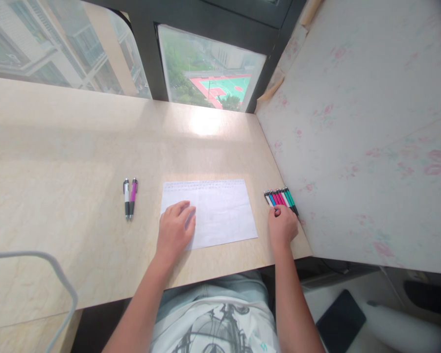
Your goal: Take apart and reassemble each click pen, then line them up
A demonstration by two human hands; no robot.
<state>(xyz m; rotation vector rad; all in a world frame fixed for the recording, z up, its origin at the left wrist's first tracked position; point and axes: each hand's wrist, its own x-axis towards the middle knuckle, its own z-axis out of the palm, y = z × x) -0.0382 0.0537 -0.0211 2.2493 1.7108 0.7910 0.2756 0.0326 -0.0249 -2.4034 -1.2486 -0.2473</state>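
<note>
The left hand [175,228] lies over the left part of a white rectangular sheet of paper [222,213], palm down, its fingers loosely bent and released, with nothing gripped. Rows of small dark marks run along the far edge of the sheet, and the rest of its visible surface is plain white. Just beyond the sheet's right side, the right hand [283,228] is at the near end of a tight row of slim click pens with white, blue, pink-red and green barrels [279,197]; its fingers are curled inward, and I cannot tell whether they grasp a pen or only touch the row, since the hand covers the pens' near ends. The row lies on a pale beige, faintly marbled desk [77,147], close to a white wall covering with pink flowers [330,137]. To the left of the sheet and well apart from it, a white-barrelled pen with black parts [127,196] and a purple-barrelled pen with a black grip [133,196] lie side by side, their near ends close together. A light grey cable [64,279] curves over the desk's near left corner.
</note>
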